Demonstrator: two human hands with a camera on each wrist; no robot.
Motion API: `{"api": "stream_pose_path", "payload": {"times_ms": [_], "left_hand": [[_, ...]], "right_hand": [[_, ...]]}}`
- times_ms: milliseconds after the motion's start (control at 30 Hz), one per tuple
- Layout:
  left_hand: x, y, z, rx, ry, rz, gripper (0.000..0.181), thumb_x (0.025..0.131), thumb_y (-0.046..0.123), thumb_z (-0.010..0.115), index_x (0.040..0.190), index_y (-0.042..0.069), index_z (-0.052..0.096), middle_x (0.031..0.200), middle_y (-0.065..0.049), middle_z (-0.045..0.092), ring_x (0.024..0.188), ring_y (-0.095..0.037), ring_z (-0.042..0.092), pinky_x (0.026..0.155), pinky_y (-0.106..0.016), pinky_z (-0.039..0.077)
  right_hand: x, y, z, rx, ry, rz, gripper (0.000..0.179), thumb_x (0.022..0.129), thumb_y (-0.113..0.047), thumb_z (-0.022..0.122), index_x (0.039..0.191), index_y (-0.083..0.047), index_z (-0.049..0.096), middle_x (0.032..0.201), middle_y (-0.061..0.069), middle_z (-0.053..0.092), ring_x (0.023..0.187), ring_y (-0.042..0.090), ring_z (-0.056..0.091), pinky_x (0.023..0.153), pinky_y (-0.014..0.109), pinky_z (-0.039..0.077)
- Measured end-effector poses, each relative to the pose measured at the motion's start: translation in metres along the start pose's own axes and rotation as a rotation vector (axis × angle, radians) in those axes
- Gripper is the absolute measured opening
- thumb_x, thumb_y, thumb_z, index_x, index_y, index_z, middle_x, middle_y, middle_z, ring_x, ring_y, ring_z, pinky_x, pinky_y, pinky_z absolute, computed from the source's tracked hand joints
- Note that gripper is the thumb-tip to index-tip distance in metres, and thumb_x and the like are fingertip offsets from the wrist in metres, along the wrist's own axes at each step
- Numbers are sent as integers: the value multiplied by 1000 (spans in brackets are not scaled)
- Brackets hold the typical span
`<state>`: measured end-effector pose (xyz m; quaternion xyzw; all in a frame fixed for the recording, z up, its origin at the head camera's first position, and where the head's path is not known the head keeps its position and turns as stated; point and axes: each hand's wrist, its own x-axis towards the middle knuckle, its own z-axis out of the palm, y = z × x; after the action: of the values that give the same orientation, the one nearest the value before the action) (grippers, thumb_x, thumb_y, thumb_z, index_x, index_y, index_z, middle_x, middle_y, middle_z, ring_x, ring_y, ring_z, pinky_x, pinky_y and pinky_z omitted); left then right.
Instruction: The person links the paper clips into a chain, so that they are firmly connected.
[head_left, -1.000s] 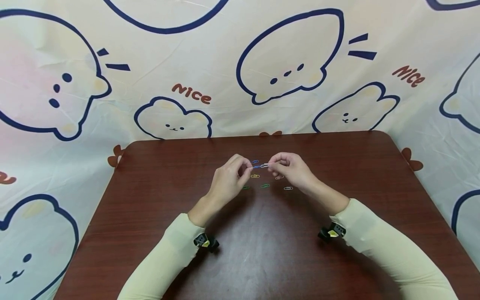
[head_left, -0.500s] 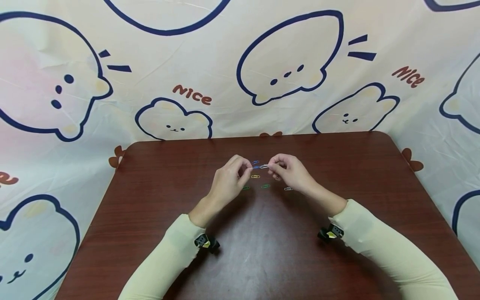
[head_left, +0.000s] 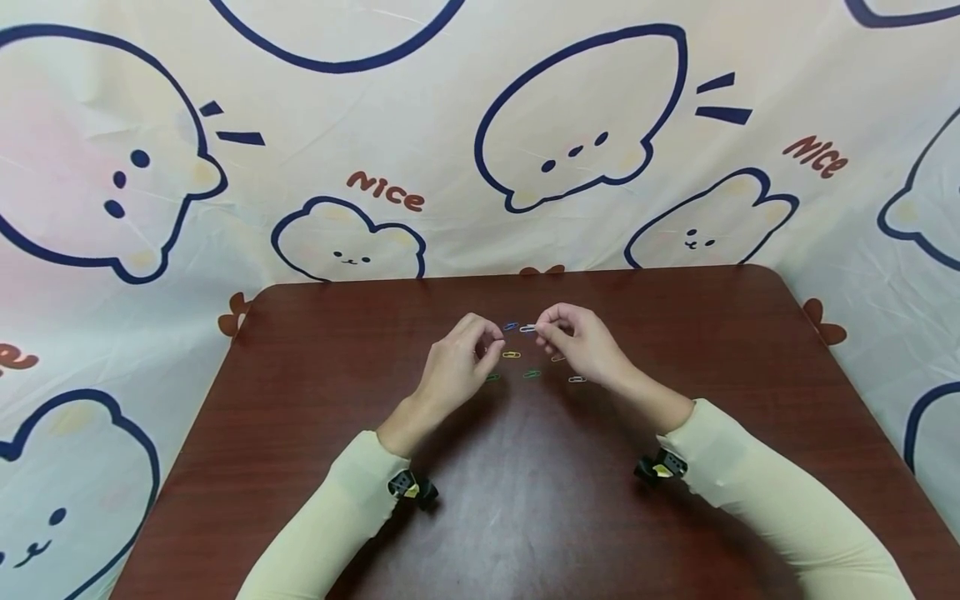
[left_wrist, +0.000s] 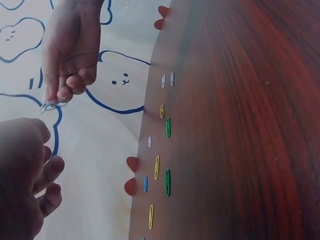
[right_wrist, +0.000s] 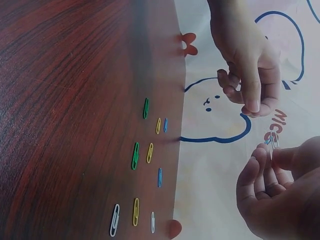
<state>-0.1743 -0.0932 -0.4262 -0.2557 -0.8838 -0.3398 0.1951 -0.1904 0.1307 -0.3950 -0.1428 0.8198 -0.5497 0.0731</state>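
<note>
In the head view, my right hand (head_left: 583, 340) pinches a white paper clip (head_left: 528, 328) between thumb and fingertips above the table. A small blue paper clip (right_wrist: 268, 142) shows against the white one at these fingertips in the right wrist view. My left hand (head_left: 459, 354) stands opposite, fingers loosely bent and holding nothing; a gap separates it from the held clips in the left wrist view.
Below the hands, several paper clips lie on the dark brown table (head_left: 480, 517): a yellow clip (head_left: 512, 355), a green clip (head_left: 532, 374), a white clip (head_left: 577, 379) and a blue clip (head_left: 511, 326) among them. A patterned cloth (head_left: 450, 125) hangs behind the table's far edge.
Earlier my left hand held the blue paper clip, stretched out in line with the white one. It has let go, and both clips are now at my right fingertips, slightly higher.
</note>
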Motion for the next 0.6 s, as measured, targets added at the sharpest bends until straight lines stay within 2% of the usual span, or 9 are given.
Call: {"api": "stream_pose_path", "payload": {"times_ms": [133, 200, 433, 500, 600], "left_hand": [[2, -1, -3, -22, 11, -10, 8, 96, 15, 72, 101, 12, 66, 91, 2, 57, 74, -10, 57, 60, -25, 49], [3, 0, -4, -38, 12, -16, 9, 96, 16, 72, 102, 11, 66, 92, 2, 58, 75, -10, 57, 61, -25, 49], [9, 8, -6, -105, 6, -18, 10, 96, 16, 73, 103, 9, 68, 94, 1, 61, 77, -10, 57, 63, -25, 49], [10, 9, -5, -122, 3, -15, 9, 96, 15, 72, 102, 9, 69, 94, 1, 61, 77, -10, 56, 63, -25, 48], [11, 10, -5, -130, 2, -10, 7, 97, 14, 71, 102, 10, 70, 94, 2, 63, 76, -9, 56, 62, -25, 48]], "right_hand": [[0, -1, -1, -32, 13, -13, 14, 103, -11, 60, 103, 2, 65, 91, 21, 70, 79, 31, 65, 79, 51, 58], [0, -1, 0, -33, 16, -16, 15, 103, -11, 60, 103, 3, 65, 89, 18, 71, 80, 33, 66, 78, 49, 58], [0, -3, 2, -29, 9, -49, 16, 102, -12, 63, 102, 4, 65, 85, 10, 69, 82, 41, 64, 67, 29, 56], [0, -3, 4, -28, 5, -63, 14, 102, -11, 63, 101, 2, 65, 85, 10, 69, 80, 39, 63, 65, 29, 55], [-1, -5, 6, -41, 1, -85, 10, 101, -11, 64, 99, -1, 66, 86, 11, 69, 76, 32, 63, 66, 38, 56]]}}
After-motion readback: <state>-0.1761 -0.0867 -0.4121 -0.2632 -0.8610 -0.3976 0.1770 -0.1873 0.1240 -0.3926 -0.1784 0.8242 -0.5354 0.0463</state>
